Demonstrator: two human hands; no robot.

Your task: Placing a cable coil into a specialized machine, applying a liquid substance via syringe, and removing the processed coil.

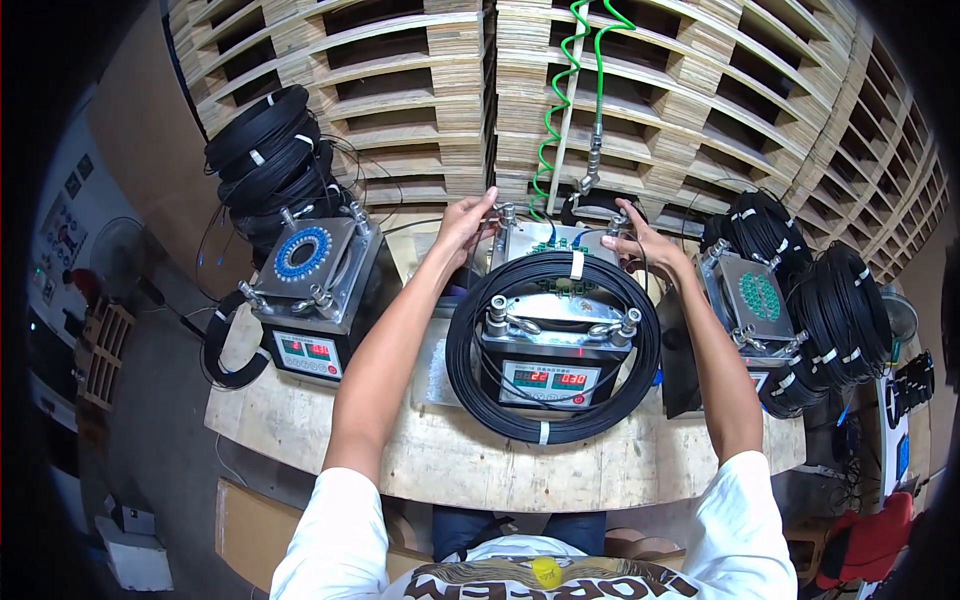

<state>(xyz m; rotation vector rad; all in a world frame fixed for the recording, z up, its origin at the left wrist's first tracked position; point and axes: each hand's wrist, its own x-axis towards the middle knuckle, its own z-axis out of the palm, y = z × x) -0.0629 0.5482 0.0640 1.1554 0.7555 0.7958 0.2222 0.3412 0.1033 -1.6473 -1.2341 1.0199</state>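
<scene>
Left grip, right grip by machine; coil across front, pallets behind.

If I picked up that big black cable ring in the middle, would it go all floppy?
Probably only a bit: the black cable ring looks bendy, but white ties bind its loops. It may feel fairly heavy, with so many turns bundled together. Pushed sideways, it might catch on the metal posts showing inside it.

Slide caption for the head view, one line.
Left hand and right hand at the far corners of the middle machine, a black cable coil framing its lit display.
</scene>
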